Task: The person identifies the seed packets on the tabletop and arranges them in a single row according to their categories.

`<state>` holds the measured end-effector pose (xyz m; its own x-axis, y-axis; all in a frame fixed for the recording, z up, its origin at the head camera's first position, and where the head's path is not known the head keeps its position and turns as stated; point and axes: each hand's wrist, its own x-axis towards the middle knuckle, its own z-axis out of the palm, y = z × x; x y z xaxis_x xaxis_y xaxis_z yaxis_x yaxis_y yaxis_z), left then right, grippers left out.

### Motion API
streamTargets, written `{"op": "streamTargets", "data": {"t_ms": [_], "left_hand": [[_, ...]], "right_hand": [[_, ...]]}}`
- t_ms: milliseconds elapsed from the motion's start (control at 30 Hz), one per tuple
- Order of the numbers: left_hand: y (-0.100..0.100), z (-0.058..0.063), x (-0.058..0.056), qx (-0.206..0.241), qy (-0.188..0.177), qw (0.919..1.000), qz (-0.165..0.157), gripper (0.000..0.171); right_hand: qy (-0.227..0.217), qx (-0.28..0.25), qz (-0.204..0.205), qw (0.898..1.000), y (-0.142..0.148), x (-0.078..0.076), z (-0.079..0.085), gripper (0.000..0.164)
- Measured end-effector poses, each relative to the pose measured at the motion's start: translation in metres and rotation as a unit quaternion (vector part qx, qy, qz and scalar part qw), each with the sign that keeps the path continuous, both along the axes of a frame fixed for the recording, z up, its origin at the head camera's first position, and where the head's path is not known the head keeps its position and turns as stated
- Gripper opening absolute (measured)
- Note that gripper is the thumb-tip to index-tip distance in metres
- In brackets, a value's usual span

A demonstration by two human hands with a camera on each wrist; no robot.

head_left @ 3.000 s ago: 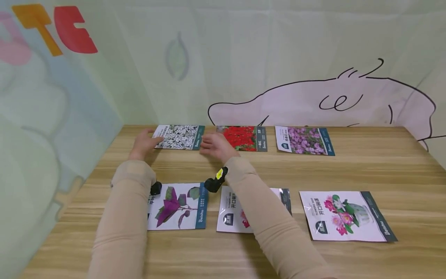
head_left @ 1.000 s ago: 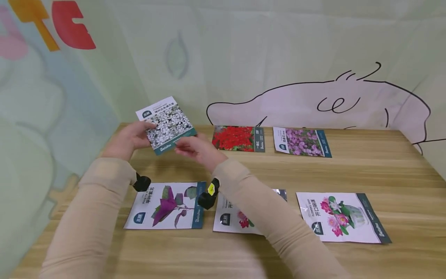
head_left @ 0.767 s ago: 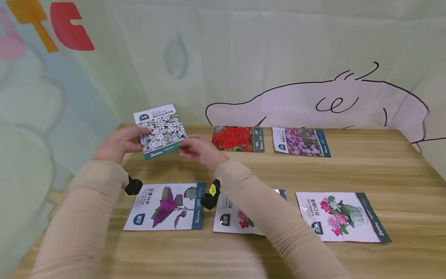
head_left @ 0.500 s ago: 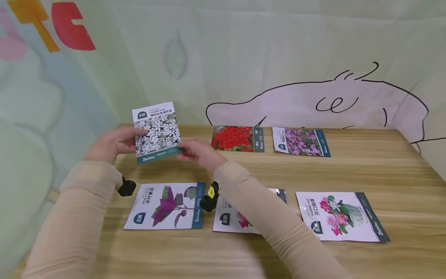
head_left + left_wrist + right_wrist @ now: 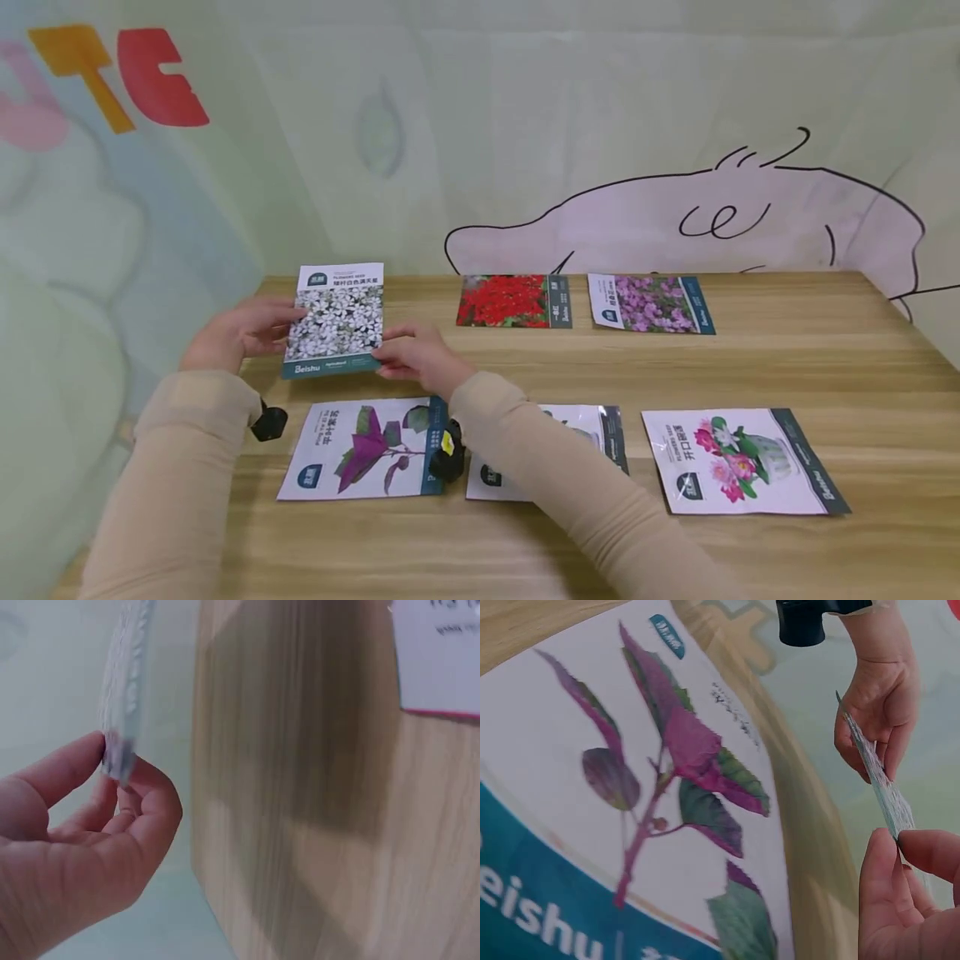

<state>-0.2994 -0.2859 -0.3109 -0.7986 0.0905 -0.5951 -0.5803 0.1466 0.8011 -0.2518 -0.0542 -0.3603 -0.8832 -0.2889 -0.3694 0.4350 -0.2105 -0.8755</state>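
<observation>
Between both hands is a seed packet with white flowers (image 5: 335, 323), its printed face toward me and its teal band at the bottom. My left hand (image 5: 236, 335) pinches the left edge, thumb on the front. At the lower right corner my right hand (image 5: 422, 358) pinches it between thumb and fingers. The left wrist view shows the packet (image 5: 124, 697) edge-on above the wooden table (image 5: 300, 847), which carries a shadow. Just in front of it lies a purple-leaf seed packet (image 5: 367, 450), large in the right wrist view.
Along the back lie a red-flower packet (image 5: 504, 302) and a purple-flower packet (image 5: 648, 304). A packet (image 5: 611, 425) partly hidden by my right forearm and a pink-flower packet (image 5: 738, 462) lie in front. A printed cloth wall (image 5: 525, 125) borders the table.
The white-flower packet lay sideways at the back left; both hands have lifted it and turned it so its text reads upright. In the last half second it has come down closer to the table.
</observation>
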Motion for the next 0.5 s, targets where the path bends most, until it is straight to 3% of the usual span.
{"op": "streamTargets", "data": {"t_ms": [133,200,367,500], "left_hand": [[-0.006,-0.007,0.001,0.009,-0.001,1.0,0.004,0.012],[-0.009,-0.009,0.001,0.005,0.002,1.0,0.005,0.01],[-0.012,-0.01,0.001,-0.029,0.015,0.9994,-0.014,0.059],[-0.013,-0.012,0.001,-0.053,0.024,0.9977,-0.034,0.068]], "right_hand": [[-0.004,0.009,0.001,1.0,-0.004,0.004,-0.005,0.021],[-0.005,0.009,0.0,1.0,-0.006,0.005,-0.006,0.019],[-0.003,0.01,-0.004,1.0,-0.012,0.007,-0.009,0.016],[0.001,0.017,-0.015,1.0,-0.017,0.008,-0.012,0.015]]}}
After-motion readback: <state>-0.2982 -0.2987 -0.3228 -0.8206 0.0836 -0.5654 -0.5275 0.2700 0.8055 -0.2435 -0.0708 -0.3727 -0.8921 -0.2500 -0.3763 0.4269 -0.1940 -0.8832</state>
